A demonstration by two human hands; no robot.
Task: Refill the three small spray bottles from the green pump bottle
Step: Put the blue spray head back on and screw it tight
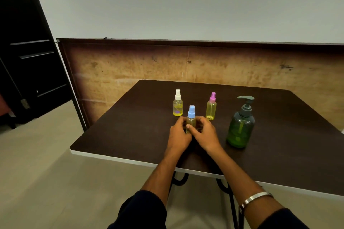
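**Both hands on the blue-capped bottle**

I have my left hand (179, 132) and my right hand (205, 132) closed round the blue-capped spray bottle (191, 120), which stands upright on the dark table (130, 126), near the middle and closer to me than the other two. My fingers curl round its lower body from both sides, and my left thumb lies across the front of it. I hold it low so the blue sprayer head stays free above my knuckles; I judge the next move is to steady the body with one hand and twist that head off with the other. Its base is hidden behind my hands, so I cannot say for sure whether it rests on the table or is just lifted.

The white-capped spray bottle (178, 103) stands further off and a little left, with a shallow layer of yellow liquid at the bottom. The pink-capped spray bottle (211, 107) stands further off and a little right, nearly empty as far as I can see. Both are capped and untouched.

The green pump bottle (241, 126) stands to the right, well apart from my hands, its pump still screwed on and its spout pointing left. No refilling has begun.
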